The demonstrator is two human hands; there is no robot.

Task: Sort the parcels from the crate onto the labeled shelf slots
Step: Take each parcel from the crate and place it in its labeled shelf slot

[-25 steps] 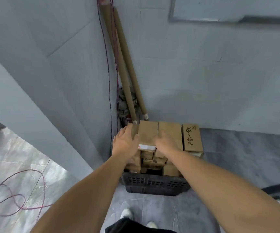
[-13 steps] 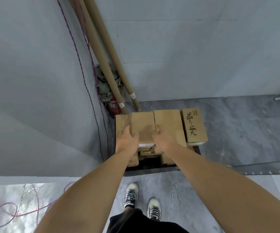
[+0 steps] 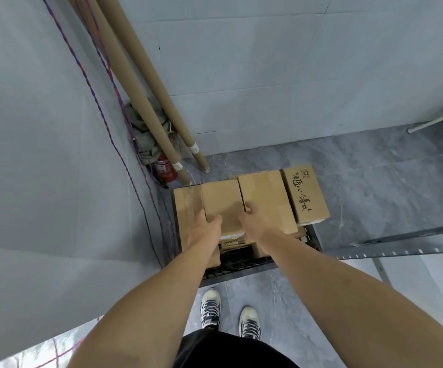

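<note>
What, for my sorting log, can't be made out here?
Head view:
- Shelf labels: cut off by the right edge.
- Lower crate contents: under top boxes.
- Fingertips of left hand and right hand: behind the gripped parcel sides.

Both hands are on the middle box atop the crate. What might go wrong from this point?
1. The middle parcel sits tight between neighbours; lifting it with the left hand and right hand may drag the plain parcel beside it.
2. The printed parcel seems to overhang the crate and could tip off if jostled.
</note>
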